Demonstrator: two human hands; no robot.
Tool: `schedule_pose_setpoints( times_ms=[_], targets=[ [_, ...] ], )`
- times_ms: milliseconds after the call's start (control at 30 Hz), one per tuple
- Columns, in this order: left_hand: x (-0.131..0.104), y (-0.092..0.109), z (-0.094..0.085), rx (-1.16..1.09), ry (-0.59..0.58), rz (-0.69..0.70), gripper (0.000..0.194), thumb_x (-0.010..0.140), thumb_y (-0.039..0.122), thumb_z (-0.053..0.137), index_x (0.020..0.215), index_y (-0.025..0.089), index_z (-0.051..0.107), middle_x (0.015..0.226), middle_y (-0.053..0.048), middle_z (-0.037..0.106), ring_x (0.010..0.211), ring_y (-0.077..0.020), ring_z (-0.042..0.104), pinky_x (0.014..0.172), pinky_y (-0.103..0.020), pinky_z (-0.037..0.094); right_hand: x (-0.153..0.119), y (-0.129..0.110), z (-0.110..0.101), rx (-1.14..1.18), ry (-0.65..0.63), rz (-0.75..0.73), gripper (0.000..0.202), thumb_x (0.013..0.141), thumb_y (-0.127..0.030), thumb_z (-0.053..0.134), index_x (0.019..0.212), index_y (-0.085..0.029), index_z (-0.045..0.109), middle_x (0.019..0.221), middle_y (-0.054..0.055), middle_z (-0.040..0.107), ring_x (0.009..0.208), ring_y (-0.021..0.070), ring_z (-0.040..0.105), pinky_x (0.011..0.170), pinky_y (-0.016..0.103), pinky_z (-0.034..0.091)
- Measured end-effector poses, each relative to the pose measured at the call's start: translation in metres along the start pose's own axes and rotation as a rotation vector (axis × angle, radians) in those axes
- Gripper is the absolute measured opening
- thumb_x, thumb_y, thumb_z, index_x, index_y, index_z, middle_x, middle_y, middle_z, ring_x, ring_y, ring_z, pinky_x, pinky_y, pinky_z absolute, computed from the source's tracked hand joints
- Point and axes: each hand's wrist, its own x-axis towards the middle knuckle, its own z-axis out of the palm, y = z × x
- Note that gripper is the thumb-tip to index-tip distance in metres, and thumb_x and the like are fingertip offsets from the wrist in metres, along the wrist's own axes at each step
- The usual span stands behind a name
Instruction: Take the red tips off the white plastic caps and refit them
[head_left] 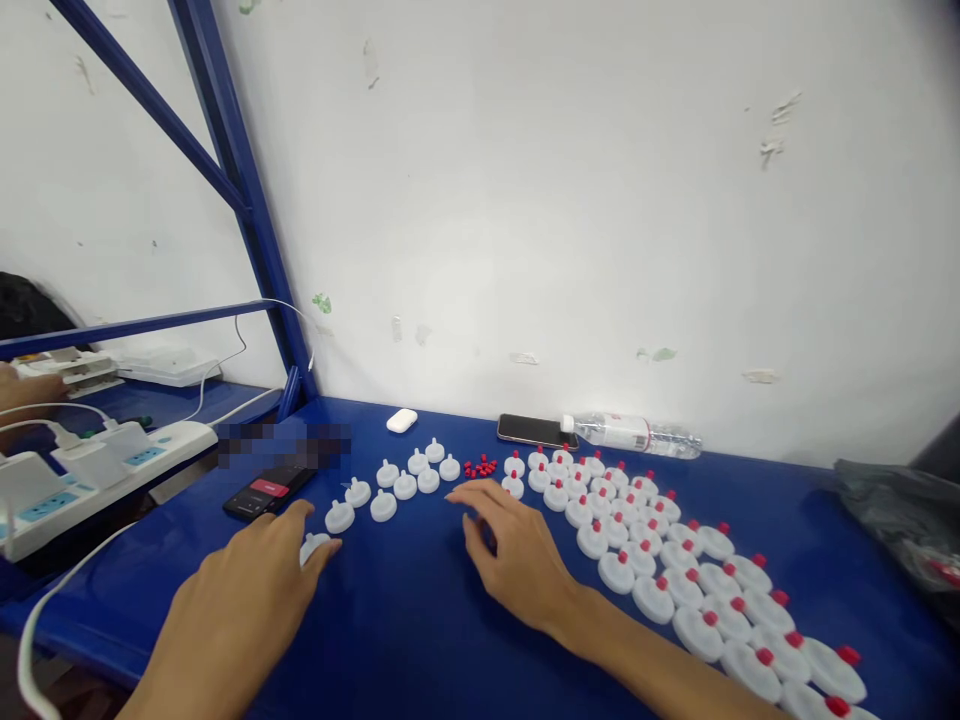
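My left hand is at the left of the blue table, its thumb and fingers around a white round nozzle lid. Several more white nozzle lids, without red tips, stand to the right of that hand. Near the table's middle, my right hand hovers with index finger and thumb apart and nothing visible between them. Just beyond its fingertips lies a small pile of red caps. On the right, several rows of white lids with red caps on their nozzles stretch toward the front edge.
A lit phone lies at the left, a dark phone at the back by a plastic bottle. There is also a white case, a power strip, a grey plastic bag and another person's hand.
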Motion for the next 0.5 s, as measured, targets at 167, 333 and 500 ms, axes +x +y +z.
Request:
schedule_pose_setpoints(
  times_ms=[167, 333, 500],
  targets=[
    [0.007, 0.000, 0.011, 0.057, -0.084, 0.032, 0.033, 0.093, 0.032, 0.040, 0.109, 0.016, 0.065, 0.107, -0.021, 0.073, 0.093, -0.0453, 0.070, 0.068, -0.045, 0.043, -0.003, 0.001, 0.009, -0.193, -0.119, -0.072, 0.045, 0.098, -0.023, 0.048, 0.141, -0.013, 0.057, 0.148, 0.012, 0.054, 0.137, 0.0273, 0.048, 0.118, 0.044, 0.038],
    [0.003, 0.013, 0.006, 0.044, -0.149, 0.064, 0.029, 0.091, 0.021, 0.041, 0.108, 0.020, 0.064, 0.103, -0.015, 0.074, 0.093, -0.0399, 0.071, 0.066, -0.040, 0.041, -0.002, 0.006, 0.012, -0.347, -0.084, 0.166, 0.050, 0.100, -0.029, 0.043, 0.144, -0.008, 0.054, 0.150, 0.017, 0.051, 0.139, 0.0331, 0.046, 0.117, 0.051, 0.037],
    [-0.002, 0.032, 0.003, 0.002, -0.212, 0.109, 0.022, 0.092, 0.018, 0.045, 0.106, 0.021, 0.061, 0.107, -0.012, 0.072, 0.096, -0.0359, 0.070, 0.070, -0.039, 0.039, 0.000, 0.005, 0.010, -0.377, -0.103, 0.209, 0.055, 0.100, -0.029, 0.041, 0.151, -0.009, 0.046, 0.158, 0.016, 0.040, 0.146, 0.0330, 0.036, 0.119, 0.054, 0.033]
  ],
)
